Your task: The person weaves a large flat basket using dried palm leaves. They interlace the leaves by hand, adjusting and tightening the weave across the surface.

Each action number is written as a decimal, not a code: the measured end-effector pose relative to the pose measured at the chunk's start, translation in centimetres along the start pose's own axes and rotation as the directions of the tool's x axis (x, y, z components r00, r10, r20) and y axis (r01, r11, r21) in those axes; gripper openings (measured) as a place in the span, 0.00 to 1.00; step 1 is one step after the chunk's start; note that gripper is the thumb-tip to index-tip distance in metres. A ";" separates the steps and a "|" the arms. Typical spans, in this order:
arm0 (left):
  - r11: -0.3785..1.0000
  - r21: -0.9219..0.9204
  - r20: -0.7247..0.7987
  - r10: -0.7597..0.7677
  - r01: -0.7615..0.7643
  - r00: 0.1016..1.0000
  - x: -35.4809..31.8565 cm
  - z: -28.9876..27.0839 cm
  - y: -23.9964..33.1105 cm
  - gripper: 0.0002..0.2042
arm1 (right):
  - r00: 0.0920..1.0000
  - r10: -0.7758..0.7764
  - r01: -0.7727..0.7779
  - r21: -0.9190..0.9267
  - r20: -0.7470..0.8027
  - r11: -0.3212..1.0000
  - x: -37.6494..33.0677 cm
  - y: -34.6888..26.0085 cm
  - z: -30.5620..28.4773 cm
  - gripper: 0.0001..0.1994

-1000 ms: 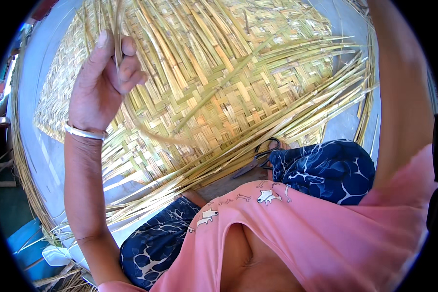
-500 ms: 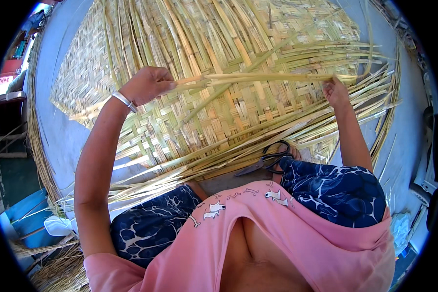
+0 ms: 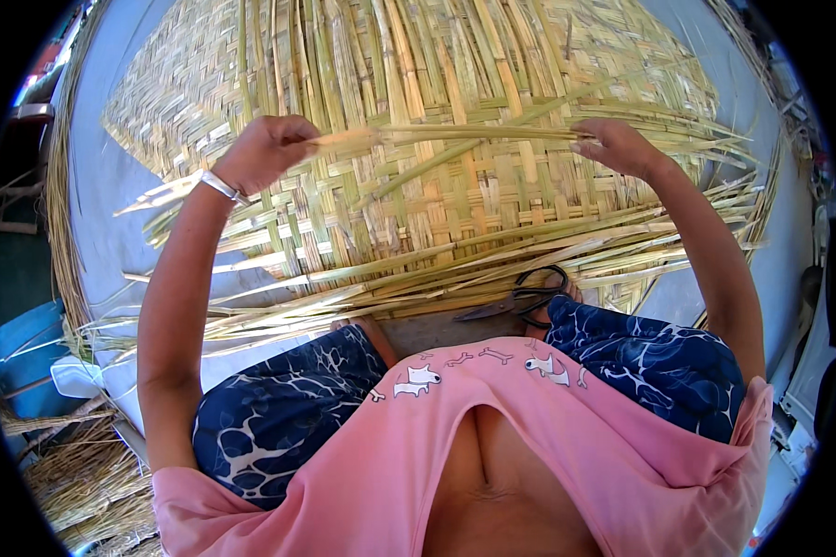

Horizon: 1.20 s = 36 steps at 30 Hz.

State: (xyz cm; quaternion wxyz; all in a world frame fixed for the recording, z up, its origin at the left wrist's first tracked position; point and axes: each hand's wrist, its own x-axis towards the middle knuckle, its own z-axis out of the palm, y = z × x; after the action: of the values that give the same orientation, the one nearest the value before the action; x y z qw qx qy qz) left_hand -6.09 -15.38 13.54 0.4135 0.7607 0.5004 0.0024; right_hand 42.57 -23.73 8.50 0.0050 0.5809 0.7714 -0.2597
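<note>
A pale, flat split-reed strip (image 3: 474, 133) stretches crosswise over a partly woven mat (image 3: 418, 200). My left hand (image 3: 265, 156), a silver band on its wrist, pinches the strip's left end, slightly blurred. Farther along, my right hand (image 3: 618, 148) has its thumb and fingers closed about the strip. Beneath it, one greenish strip (image 3: 437, 169) lies slantwise on the weave. Long unwoven strips (image 3: 390, 56) run away from me at the far side of the mat.
Black-handled scissors (image 3: 515, 299) lie by my right foot, between my knees. A bundle of loose strips (image 3: 344, 286) crosses along the mat's near edge. At the lower left stand a blue container (image 3: 28, 348) and a heap of dry stalks (image 3: 93, 478).
My right hand has slid left along the strip, closer to my left hand. My left hand has shifted slightly left and up. The view has turned a little.
</note>
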 end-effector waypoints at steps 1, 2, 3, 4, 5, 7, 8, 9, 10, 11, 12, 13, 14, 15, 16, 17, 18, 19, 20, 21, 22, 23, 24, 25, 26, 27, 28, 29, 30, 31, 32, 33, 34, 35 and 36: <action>0.998 0.063 -0.052 -0.004 0.007 0.999 -0.2 -0.5 -1.2 0.05 | 0.997 0.020 -0.020 -0.006 0.068 1.000 0.1 -0.3 -0.4 0.16; 0.983 0.156 -0.158 0.116 -0.091 0.981 -0.8 -1.0 -2.4 0.06 | 0.990 0.039 -0.038 -0.011 0.134 0.999 0.5 -0.8 -0.6 0.15; 0.964 0.238 -0.240 0.180 -0.121 0.954 -1.2 -1.7 -4.2 0.07 | 0.979 0.057 -0.055 -0.016 0.196 0.998 0.8 -1.3 -0.8 0.14; 0.936 0.320 -0.313 0.249 -0.144 0.916 -1.4 -2.2 -6.1 0.07 | 0.976 0.043 -0.050 0.028 0.213 0.998 1.0 -1.5 -0.7 0.14; 0.949 0.311 -0.363 0.172 -0.055 0.916 -1.5 -2.7 -7.6 0.08 | 0.972 0.034 -0.051 0.067 0.231 0.996 1.0 -1.8 -0.8 0.13; 0.950 0.306 -0.444 0.081 0.066 0.892 -1.2 -3.9 -10.6 0.10 | 0.965 0.006 -0.032 0.096 0.260 0.995 0.7 -2.1 -0.8 0.13; 0.965 0.240 -0.471 0.024 0.102 0.882 -1.0 -4.3 -11.2 0.10 | 0.960 -0.015 -0.010 0.085 0.280 0.996 0.7 -2.1 -0.4 0.13; 0.975 0.203 -0.491 0.022 0.090 0.871 -0.8 -4.9 -12.5 0.10 | 0.954 -0.038 0.016 0.075 0.296 0.997 0.6 -2.2 0.0 0.13; 0.983 0.166 -0.510 0.018 0.078 0.860 -0.5 -5.5 -13.6 0.10 | 0.956 -0.038 0.020 0.067 0.291 0.998 0.4 -2.3 0.2 0.13; 0.972 0.226 -0.530 0.066 0.066 0.845 0.0 -5.6 -13.8 0.10 | 0.957 -0.033 0.017 0.058 0.289 0.998 -0.1 -2.3 0.7 0.13; 0.967 0.236 -0.551 0.049 0.099 0.833 0.7 -5.8 -13.8 0.10 | 0.957 -0.030 0.016 0.050 0.287 0.999 -0.4 -2.3 1.1 0.13; 0.960 0.245 -0.573 0.032 0.134 0.819 1.6 -6.1 -13.6 0.10 | 0.956 -0.028 0.016 0.042 0.291 0.999 -0.7 -1.8 1.6 0.12; 0.950 0.257 -0.596 0.011 0.178 0.803 1.9 -6.6 -13.4 0.10 | 0.960 -0.006 -0.012 0.063 0.279 0.998 -0.5 -1.4 2.1 0.12; 0.888 0.371 -0.607 0.010 0.273 0.794 2.6 -6.8 -12.2 0.12 | 0.964 0.028 -0.051 0.080 0.264 0.995 -0.6 -0.7 2.4 0.12; 0.799 0.541 -0.659 0.208 0.263 0.723 3.6 -6.7 -11.4 0.13 | 0.967 0.061 -0.088 0.099 0.249 0.991 -0.7 0.2 2.9 0.11; 0.680 0.682 -0.658 0.408 0.269 0.633 5.3 -6.4 -10.7 0.14 | 0.991 0.036 -0.055 0.152 0.125 0.987 -0.9 1.7 3.1 0.09; 0.529 0.791 -0.604 0.591 0.308 0.535 6.7 -6.0 -10.0 0.15 | 0.984 0.167 -0.180 0.348 0.069 0.920 -0.4 2.3 2.9 0.09; 0.575 0.799 -0.570 0.632 0.176 0.525 8.6 -5.5 -9.0 0.16 | 0.952 0.303 -0.277 0.534 0.041 0.799 0.3 2.9 2.7 0.09; 0.606 0.794 -0.538 0.672 0.039 0.509 10.5 -4.8 -7.8 0.18 | 0.898 0.437 -0.340 0.699 0.044 0.629 0.9 3.4 2.3 0.09; 0.739 0.671 -0.565 0.563 -0.061 0.604 11.9 -3.2 -6.8 0.16 | 0.895 0.442 -0.317 0.787 0.064 0.529 2.0 2.9 1.1 0.08; 0.848 0.506 -0.559 0.459 -0.154 0.690 14.0 -1.1 -5.4 0.15 | 0.886 0.463 -0.279 0.835 0.032 0.474 2.5 3.4 0.2 0.08; 0.901 0.408 -0.489 0.351 -0.147 0.798 15.7 0.5 -3.4 0.13 | 0.874 0.486 -0.228 0.877 -0.007 0.424 2.7 3.8 -0.4 0.08; 0.944 0.308 -0.391 0.237 -0.116 0.889 17.5 1.9 -1.6 0.12 | 0.861 0.508 -0.177 0.912 -0.038 0.369 3.2 4.4 -1.1 0.08; 0.977 0.195 -0.362 0.156 -0.089 0.919 19.6 3.2 -0.9 0.12 | 0.857 0.515 -0.148 0.956 -0.004 0.253 4.0 5.0 -1.4 0.07; 0.995 0.081 -0.324 0.079 -0.055 0.943 22.0 4.6 -1.2 0.11 | 0.842 0.539 -0.141 0.959 -0.014 0.245 4.5 4.6 -1.8 0.07; 0.992 0.123 -0.315 0.024 0.016 0.949 24.5 5.2 -2.8 0.12 | 0.833 0.553 -0.139 0.964 -0.011 0.228 5.8 3.2 -2.1 0.08; 0.984 0.161 -0.303 -0.028 0.080 0.953 27.3 6.3 -4.5 0.12 | 0.819 0.574 -0.140 0.967 -0.007 0.212 7.0 2.1 -2.2 0.08; 0.973 0.195 -0.285 -0.068 0.127 0.956 29.6 7.2 -4.9 0.13 | 0.823 0.567 -0.164 0.962 0.012 0.218 7.9 1.8 -2.1 0.08; 0.952 0.261 -0.289 -0.078 0.156 0.954 30.1 7.4 -3.4 0.12 | 0.823 0.567 -0.189 0.956 0.029 0.225 8.6 1.9 -2.1 0.09; 0.927 0.327 -0.296 -0.087 0.187 0.951 30.3 7.5 -2.2 0.12 | 0.824 0.565 -0.213 0.949 0.048 0.231 9.5 1.9 -2.1 0.09; 0.893 0.391 -0.311 -0.101 0.224 0.945 30.4 7.4 -1.2 0.12 | 0.831 0.552 -0.232 0.944 0.066 0.236 10.6 1.4 -2.1 0.10; 0.875 0.443 -0.301 -0.059 0.195 0.952 31.3 6.9 -2.4 0.12 | 0.846 0.527 -0.245 0.940 0.088 0.237 12.1 0.5 -1.8 0.10; 0.928 0.273 -0.274 -0.179 0.255 0.945 32.0 6.7 -3.6 0.12 | 0.859 0.500 -0.258 0.936 0.109 0.239 13.5 -0.2 -1.5 0.10; 0.948 0.092 -0.218 -0.281 0.306 0.935 32.0 6.4 -3.1 0.12 | 0.873 0.473 -0.262 0.931 0.118 0.252 14.6 -0.4 -1.3 0.10; 0.929 -0.084 -0.141 -0.369 0.360 0.919 31.7 5.9 -2.4 0.13 | 0.886 0.447 -0.266 0.927 0.127 0.264 15.6 -0.3 -0.9 0.10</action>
State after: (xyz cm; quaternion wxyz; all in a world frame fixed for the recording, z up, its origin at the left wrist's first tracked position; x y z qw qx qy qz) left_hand 10.40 5.51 -4.91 0.3879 0.6397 0.6636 -0.0016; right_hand 37.50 -9.52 4.54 -0.3266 0.6570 0.3332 -0.5922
